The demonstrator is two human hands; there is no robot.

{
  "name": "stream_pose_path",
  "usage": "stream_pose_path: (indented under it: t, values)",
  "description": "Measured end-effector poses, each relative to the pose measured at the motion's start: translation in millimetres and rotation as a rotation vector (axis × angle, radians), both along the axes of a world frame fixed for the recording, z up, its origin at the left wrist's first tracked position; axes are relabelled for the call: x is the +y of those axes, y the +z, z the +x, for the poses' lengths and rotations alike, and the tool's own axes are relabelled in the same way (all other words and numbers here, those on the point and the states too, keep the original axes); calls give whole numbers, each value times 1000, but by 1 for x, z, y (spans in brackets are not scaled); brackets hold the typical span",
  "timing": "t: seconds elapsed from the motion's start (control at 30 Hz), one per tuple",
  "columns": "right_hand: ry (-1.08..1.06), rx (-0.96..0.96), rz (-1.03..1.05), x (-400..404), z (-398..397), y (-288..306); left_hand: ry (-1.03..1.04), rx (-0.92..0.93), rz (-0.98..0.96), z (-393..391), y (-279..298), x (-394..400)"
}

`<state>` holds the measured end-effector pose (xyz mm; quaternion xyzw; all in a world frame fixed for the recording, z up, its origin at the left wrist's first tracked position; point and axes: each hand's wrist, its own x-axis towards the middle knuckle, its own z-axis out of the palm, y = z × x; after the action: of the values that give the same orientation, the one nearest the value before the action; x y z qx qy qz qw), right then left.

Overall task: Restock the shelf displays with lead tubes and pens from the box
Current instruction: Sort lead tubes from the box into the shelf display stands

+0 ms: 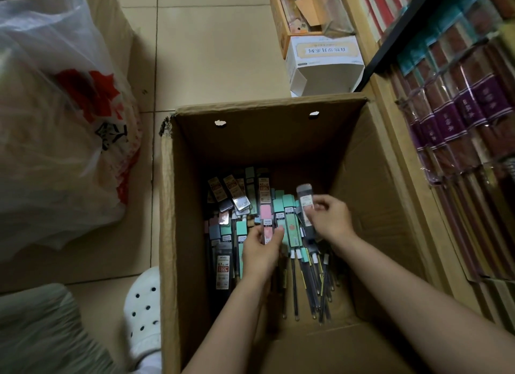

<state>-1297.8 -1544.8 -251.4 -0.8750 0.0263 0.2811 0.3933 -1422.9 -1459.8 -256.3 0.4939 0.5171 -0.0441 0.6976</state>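
While both forearms reach down into the open cardboard box (178, 206), the left hand (260, 251) curls its fingers and thumb round a pink lead tube (267, 223) and holds it just above the heap. The right hand (330, 220) pinches a dark grey lead tube (305, 203) between thumb and fingertips, tilted with its cap toward the far wall of the box. Under the hands lies a loose pile of lead tubes (231, 203), mint green, pink, grey and black, too many and too overlapped to count. Beside them, on the box floor nearer the person, a bundle of thin pens or refills (315, 284) fans out; their number cannot be told either.

Two small torn holes show in the box's far wall. Against the box's left side stands one white perforated clog (143, 309) on the tiled floor (217, 47). One white plastic bag (55, 122) with red and black print bulges at the left. Beyond the box sit one white carton (323, 64) with printed characters and one wooden-coloured open box (281, 25) holding clear packets. Along the right run shelves (457, 122) packed with wrapped bundles banded in purple and teal.
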Motion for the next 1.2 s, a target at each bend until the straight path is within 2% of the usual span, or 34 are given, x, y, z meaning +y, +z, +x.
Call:
stream_pose_path:
  t: [0.03,0.1,0.23,0.33,0.4,0.5,0.67,0.77,0.9,1.03,1.2]
  values:
    - [-34,124,75,-3,-8,4,27,9,-10,-1,2,-1]
    - [-65,248,169,-8,-22,9,38,2,-47,-1,6,-1]
    - [-31,299,223,-16,-39,9,-60,-57,-85,-2,11,-2]
    - [18,327,170,-18,-38,7,-28,-36,-121,-3,12,-1]
    - [25,207,56,-19,-30,6,4,-6,-140,-3,10,0]
    - [157,-124,-219,-21,-19,5,52,17,-155,-2,7,1]
    - [364,-161,-402,-9,-19,-8,86,7,-153,0,0,2]
    - [402,-206,-447,-4,-20,-13,91,-8,-145,-1,-5,1]
    - [357,-281,-342,-3,-18,-6,75,0,-131,1,-5,2]
    - [210,-151,-91,-5,-16,17,27,-27,-112,3,11,1]
    - [154,-198,43,-12,-5,72,-88,-100,-12,16,56,9]
